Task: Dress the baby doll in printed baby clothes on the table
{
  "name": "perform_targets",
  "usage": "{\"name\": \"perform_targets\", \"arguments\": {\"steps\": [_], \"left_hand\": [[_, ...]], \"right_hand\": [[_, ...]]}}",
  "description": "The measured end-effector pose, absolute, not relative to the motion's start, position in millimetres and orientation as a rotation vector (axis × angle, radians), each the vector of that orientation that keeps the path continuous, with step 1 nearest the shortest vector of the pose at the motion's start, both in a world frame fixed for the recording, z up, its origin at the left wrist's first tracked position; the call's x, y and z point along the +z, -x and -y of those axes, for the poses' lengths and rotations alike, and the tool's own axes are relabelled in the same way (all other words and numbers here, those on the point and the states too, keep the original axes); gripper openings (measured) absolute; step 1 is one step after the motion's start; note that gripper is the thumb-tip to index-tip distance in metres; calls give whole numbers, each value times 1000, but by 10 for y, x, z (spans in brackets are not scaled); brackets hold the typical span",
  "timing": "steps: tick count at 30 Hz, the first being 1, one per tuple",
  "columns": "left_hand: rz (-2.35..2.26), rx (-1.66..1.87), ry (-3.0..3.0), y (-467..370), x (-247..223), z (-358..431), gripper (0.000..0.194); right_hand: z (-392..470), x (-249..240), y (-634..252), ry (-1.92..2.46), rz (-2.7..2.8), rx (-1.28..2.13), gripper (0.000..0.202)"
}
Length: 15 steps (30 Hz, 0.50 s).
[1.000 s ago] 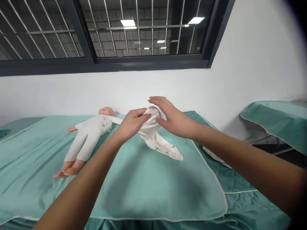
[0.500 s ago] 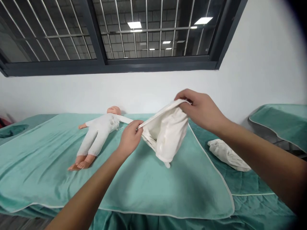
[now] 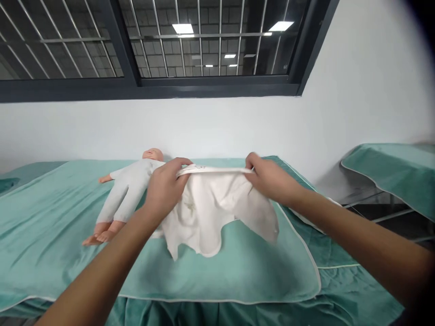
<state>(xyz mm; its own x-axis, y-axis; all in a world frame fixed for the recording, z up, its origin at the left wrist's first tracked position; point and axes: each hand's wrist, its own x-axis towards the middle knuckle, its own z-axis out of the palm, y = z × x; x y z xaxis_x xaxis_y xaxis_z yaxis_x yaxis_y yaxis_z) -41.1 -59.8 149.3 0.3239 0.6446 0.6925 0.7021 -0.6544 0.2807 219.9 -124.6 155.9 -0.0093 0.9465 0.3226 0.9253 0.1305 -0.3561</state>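
Both hands stretch a white baby garment (image 3: 204, 203) by its long straight edge above the green blanket (image 3: 217, 285). My left hand (image 3: 166, 185) pinches the left end of that edge, and my right hand (image 3: 268, 179) grips the right end. Loose fabric hangs down between them, with a faint mark near its left side and its lower right part blurred. Left of my left hand, a baby doll (image 3: 125, 190) in a white suit lies on its back, its feet bare. My left hand and the garment hide one of the doll's arms.
A white bundle (image 3: 307, 220) lies on the darker green quilted cover at the right, mostly behind my right forearm. Farther right stands another green-covered surface (image 3: 394, 172) with metal bars below. A white wall (image 3: 210, 127) and a barred window (image 3: 217, 86) rise behind the bed.
The garment has gone from slanted and bunched to spread with its edge level. My right hand has come down, my left hand has risen slightly. The view has shifted a little right.
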Motion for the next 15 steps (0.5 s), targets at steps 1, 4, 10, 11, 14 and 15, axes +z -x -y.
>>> {"name": "perform_targets", "arguments": {"steps": [1,4,10,11,14,15], "left_hand": [[1259,-1171,2422,477,1456,587,22],[1196,-1007,2298,615,1315,590,22],[1322,-1215,2554,661,1076,504,25],[1375,-1286,2596,663,1063,477,24],[1503,-1403,2619,676,1076,444,21],[1521,-1401,2605,681,1096,452,21]], "right_hand": [[1257,1597,-2281,1819,1901,30,11],[1325,1651,-2508,1855,1906,-69,21],[1439,1498,-2796,1941,1776,-233,22],[1450,1464,-2831,1963,1766,-196,20],[1506,1421,-2920,1969,1711,-29,17],[1534,1432,-2946,1957,1672,24,16]]}}
